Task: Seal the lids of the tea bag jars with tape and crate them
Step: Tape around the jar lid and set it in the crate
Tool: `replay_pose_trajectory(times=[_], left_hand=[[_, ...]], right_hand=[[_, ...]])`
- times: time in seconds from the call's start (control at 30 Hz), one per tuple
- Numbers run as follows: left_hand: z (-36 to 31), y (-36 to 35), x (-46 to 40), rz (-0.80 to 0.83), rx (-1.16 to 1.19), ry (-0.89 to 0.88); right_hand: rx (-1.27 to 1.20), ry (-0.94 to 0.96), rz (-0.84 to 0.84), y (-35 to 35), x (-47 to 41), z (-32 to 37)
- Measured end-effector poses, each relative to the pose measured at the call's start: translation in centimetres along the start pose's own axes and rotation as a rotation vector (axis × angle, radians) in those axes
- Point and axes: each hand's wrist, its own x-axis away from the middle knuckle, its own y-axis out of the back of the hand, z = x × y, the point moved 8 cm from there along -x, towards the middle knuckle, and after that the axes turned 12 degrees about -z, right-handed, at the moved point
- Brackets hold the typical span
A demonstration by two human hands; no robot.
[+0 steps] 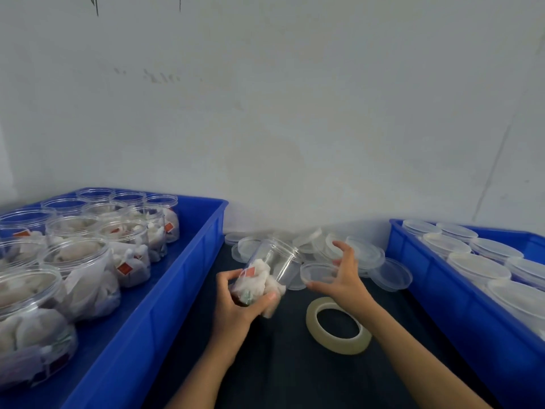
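Both blue crates are cut off by the frame edges. The left hand point(236, 302) grips a lidless jar point(267, 270) of tea bags by its base, mouth tilted away. The right hand point(343, 280) pinches a clear lid point(317, 273) just beside that mouth. The tape roll point(339, 326) lies under the right wrist.

My left hand point(236, 305) covers the bottom end of the jar point(269, 268), and I can't read the red tags on the tea bags point(253, 283) inside it because they are blurred. My right hand point(342, 278) hides the near edge of the lid point(317, 273) and part of the pile of lids point(348, 249) behind it. The left crate point(177, 290) is cut off by the left and bottom edges, the right crate point(460, 302) by the right edge, so I can't count all their jars.
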Motion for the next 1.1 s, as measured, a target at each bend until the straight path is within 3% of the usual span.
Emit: replay_pose_trajectory(times=[0.3,0.53,0.73,1.1], left_hand=[[0.1,-0.7,1.1,0.118,0.188,0.178],[0.6,-1.6,1.5,0.19,0.223,0.25],[-0.4,-2.8,2.2,0.331,0.06,0.142],[-0.1,-2.3,2.3,0.288,0.092,0.199]], right_hand=[[-0.286,-0.112,0.108,0.5,4.3,-0.1],[-0.682,-0.189,-0.016,0.5,5.7,-0.6],[-0.589,-0.108,-0.106,-0.5,6.8,1.1],[-0.423,0.073,-0.146,-1.6,8.3,2.8]])
